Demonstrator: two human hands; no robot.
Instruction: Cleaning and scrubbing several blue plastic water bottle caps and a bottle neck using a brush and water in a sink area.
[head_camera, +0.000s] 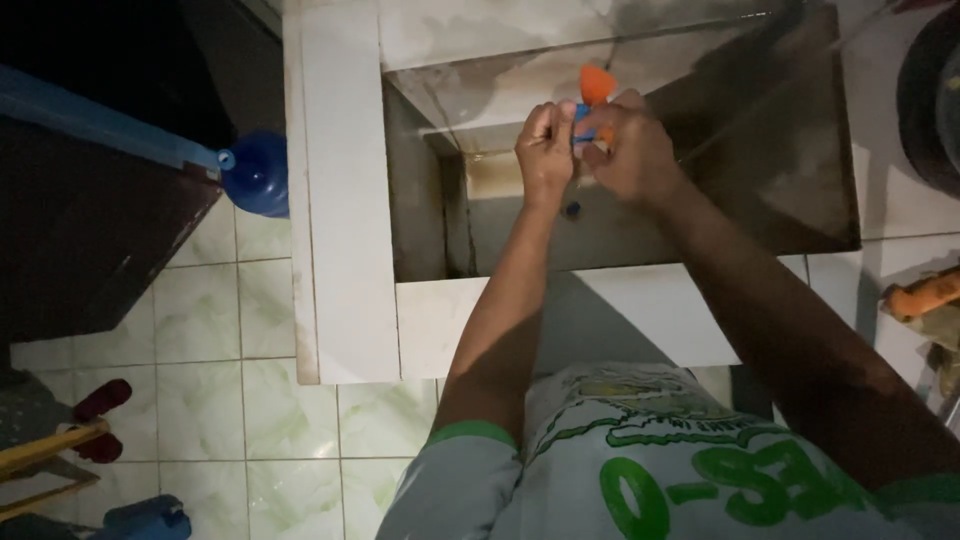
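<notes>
Both the left hand (546, 150) and right hand (630, 150) are clamped together on a small orange-and-blue object (594, 92) above the tiled basin (345, 200).

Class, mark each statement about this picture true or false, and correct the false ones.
1. Both hands meet over the tiled basin. True.
2. The left hand and right hand hold a small orange and blue object. True.
3. A blue water jug stands inside the basin. False: it stands outside, left of the basin wall.
4. The floor is bare wood. False: it is pale green tile.
</notes>
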